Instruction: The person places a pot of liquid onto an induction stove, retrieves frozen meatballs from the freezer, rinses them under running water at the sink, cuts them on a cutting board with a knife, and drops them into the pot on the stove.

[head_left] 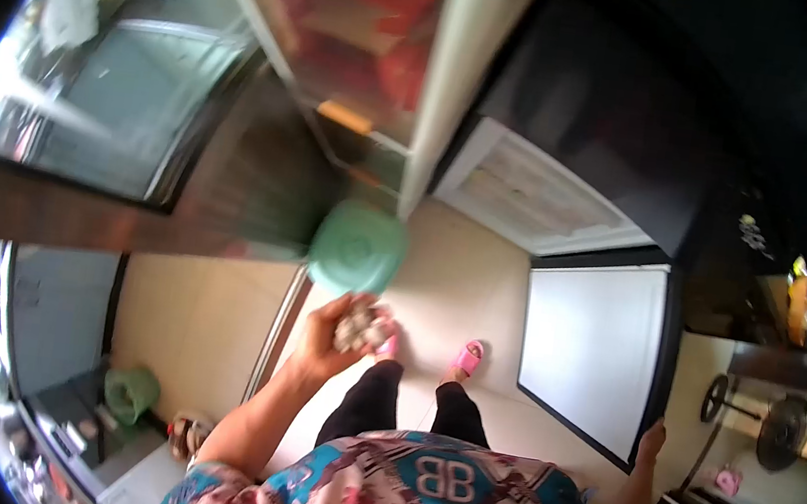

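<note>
My left hand [322, 338] is closed around a clump of small whitish lumps that look like garlic [361, 327], held in front of my body above the floor. Just beyond it stands a pale green plastic container or stool [357, 246], seen from above. On the other side, my right hand [651, 444] is at the outer edge of an open fridge door [594, 341], whose white inner face shows. Its fingers are mostly hidden behind that edge. Past the door lies the fridge's compartment with a white-framed drawer front [532, 192].
A glass-fronted cabinet [360, 35] with red items stands ahead. A dark wooden ledge [126, 218] runs along the left. My feet in pink slippers [469, 358] are on the tiled floor [443, 257]. A green basket [131, 393] sits at lower left and a fan [784, 432] at right.
</note>
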`<state>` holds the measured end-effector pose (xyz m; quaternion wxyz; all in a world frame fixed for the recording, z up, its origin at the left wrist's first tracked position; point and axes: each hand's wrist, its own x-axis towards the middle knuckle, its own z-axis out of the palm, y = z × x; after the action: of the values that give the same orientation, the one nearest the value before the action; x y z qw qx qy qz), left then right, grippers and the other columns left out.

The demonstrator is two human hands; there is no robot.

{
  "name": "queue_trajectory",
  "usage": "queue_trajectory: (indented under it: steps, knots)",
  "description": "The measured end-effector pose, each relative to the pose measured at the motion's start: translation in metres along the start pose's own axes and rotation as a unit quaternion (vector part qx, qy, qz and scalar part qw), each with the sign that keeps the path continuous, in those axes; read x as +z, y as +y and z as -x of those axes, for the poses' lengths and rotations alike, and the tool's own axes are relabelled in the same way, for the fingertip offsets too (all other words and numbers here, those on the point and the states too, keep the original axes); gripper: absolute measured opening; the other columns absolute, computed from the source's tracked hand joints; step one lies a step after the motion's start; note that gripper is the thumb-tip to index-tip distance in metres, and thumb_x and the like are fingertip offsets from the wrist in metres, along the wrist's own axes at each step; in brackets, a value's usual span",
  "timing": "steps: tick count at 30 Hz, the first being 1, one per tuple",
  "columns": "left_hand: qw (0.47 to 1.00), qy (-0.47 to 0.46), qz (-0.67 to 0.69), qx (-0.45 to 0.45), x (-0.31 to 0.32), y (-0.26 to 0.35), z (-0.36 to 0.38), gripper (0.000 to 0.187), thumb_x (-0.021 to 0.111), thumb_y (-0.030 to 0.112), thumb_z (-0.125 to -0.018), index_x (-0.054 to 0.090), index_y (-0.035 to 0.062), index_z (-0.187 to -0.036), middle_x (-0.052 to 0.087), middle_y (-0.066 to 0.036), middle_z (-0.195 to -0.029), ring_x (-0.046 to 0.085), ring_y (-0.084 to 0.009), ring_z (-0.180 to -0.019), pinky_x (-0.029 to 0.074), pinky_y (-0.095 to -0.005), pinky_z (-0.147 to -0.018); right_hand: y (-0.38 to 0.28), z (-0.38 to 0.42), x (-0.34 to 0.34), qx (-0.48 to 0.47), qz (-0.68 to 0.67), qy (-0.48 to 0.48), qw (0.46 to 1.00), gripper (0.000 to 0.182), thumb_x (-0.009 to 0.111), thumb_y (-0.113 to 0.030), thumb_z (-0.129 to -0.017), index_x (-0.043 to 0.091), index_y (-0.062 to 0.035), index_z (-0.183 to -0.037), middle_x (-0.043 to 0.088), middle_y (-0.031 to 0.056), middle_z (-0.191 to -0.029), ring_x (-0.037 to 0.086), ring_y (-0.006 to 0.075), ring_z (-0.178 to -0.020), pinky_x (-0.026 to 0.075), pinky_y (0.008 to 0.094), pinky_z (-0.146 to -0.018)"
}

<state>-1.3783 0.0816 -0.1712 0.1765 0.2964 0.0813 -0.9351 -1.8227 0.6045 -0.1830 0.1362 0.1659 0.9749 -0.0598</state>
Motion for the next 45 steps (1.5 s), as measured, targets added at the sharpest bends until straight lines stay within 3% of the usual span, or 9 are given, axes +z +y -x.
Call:
queue_trajectory:
  steps: [1,3,8,16,25,34,37,43,45]
  knots:
    - [0.998,-0.055,-0.012,-0.002,0.011,0.004,-0.004,0.031,0.046,0.032,-0.087,0.053,0.0039,-0.099,0.055,-0.018,-0.099,0.054,-0.0361,-0.091,0.051,-0.0389,-0.059,0.016,-0.012,0.022,-0.013,-0.046,0.109,0.993,0.059,0.027,-0.046,-0.09,0.05,0.003,-0.113,0.05,0.0229,-0.115,0.048,0.0397,-0.103,0.032,0.0526,-0.09]
    - [0.996,-0.087,-0.003,0.007,0.029,0.005,-0.008,0.033,0.042,0.032,-0.089,0.052,0.0034,-0.103,0.056,-0.019,-0.103,0.052,-0.039,-0.096,0.05,-0.0422,-0.065,0.059,-0.083,0.026,-0.067,-0.012,-0.058,0.996,0.056,0.034,-0.044,-0.09,0.044,0.0074,-0.109,0.051,0.0245,-0.105,0.053,0.0426,-0.085,0.041,0.0617,-0.072]
    - [0.984,-0.175,0.019,-0.002,0.048,0.0,-0.014,0.034,0.043,0.031,-0.089,0.056,0.0034,-0.103,0.055,-0.022,-0.108,0.046,-0.044,-0.104,0.049,-0.0439,-0.071,-0.031,0.045,-0.028,-0.003,-0.011,-0.136,0.991,0.052,0.037,-0.039,-0.091,0.049,0.0115,-0.093,0.057,0.0186,-0.076,0.061,0.0323,-0.068,0.053,0.0425,-0.053]
    - [0.991,-0.135,-0.007,0.006,0.052,-0.002,-0.003,0.03,0.046,0.027,-0.088,0.054,0.0057,-0.107,0.051,-0.027,-0.109,0.046,-0.0431,-0.104,0.049,-0.0429,-0.073,-0.084,0.136,-0.028,-0.236,-0.061,-0.464,0.852,0.02,0.056,-0.014,-0.082,0.056,0.0018,-0.07,0.058,0.0088,-0.061,0.061,0.0184,-0.054,0.049,0.0282,-0.045]
    - [0.995,-0.071,-0.038,0.066,0.028,0.008,0.051,0.029,0.052,0.021,-0.082,0.049,0.0079,-0.108,0.054,-0.025,-0.099,0.053,-0.0404,-0.09,0.051,-0.0385,-0.061,-0.225,0.242,0.066,-0.386,-0.152,-0.323,0.851,0.033,0.054,-0.025,-0.085,0.054,0.0037,-0.068,0.056,0.0095,-0.056,0.057,0.0151,-0.046,0.045,0.0264,-0.045]
    - [0.974,-0.064,-0.014,0.215,0.01,-0.015,0.111,0.033,0.058,0.017,-0.076,0.051,0.0068,-0.107,0.053,-0.025,-0.099,0.054,-0.0385,-0.089,0.053,-0.0375,-0.063,-0.417,0.228,0.125,-0.724,-0.089,-0.068,0.68,0.064,0.058,-0.023,-0.079,0.027,0.002,-0.129,0.055,0.0247,-0.095,0.053,0.041,-0.083,0.04,0.0457,-0.074]
    - [0.958,-0.047,0.031,0.279,0.005,-0.033,0.129,0.033,0.058,0.015,-0.075,0.051,0.0064,-0.106,0.053,-0.025,-0.098,0.055,-0.0368,-0.087,0.052,-0.036,-0.063,-0.477,0.2,0.152,-0.714,-0.011,0.019,0.7,0.066,0.06,-0.019,-0.078,0.025,0.0022,-0.13,0.048,0.0267,-0.114,0.049,0.0416,-0.098,0.038,0.0443,-0.086]
    - [0.937,-0.006,0.067,0.343,0.002,-0.061,0.143,0.035,0.056,0.009,-0.072,0.048,0.0028,-0.106,0.054,-0.025,-0.099,0.056,-0.0361,-0.089,0.049,-0.035,-0.066,-0.489,0.239,0.127,-0.599,-0.006,-0.162,0.784,0.07,0.06,-0.01,-0.077,0.019,0.0056,-0.132,0.041,0.0269,-0.124,0.042,0.0372,-0.114,0.034,0.0381,-0.095]
    - [0.931,-0.048,0.093,0.35,-0.002,-0.063,0.143,0.035,0.055,0.009,-0.073,0.047,0.0022,-0.106,0.054,-0.026,-0.1,0.055,-0.037,-0.091,0.048,-0.0364,-0.068,-0.494,0.197,0.161,-0.675,-0.013,-0.09,0.732,0.07,0.058,-0.005,-0.076,0.018,0.0065,-0.132,0.035,0.0281,-0.128,0.038,0.0375,-0.118,0.031,0.038,-0.097]
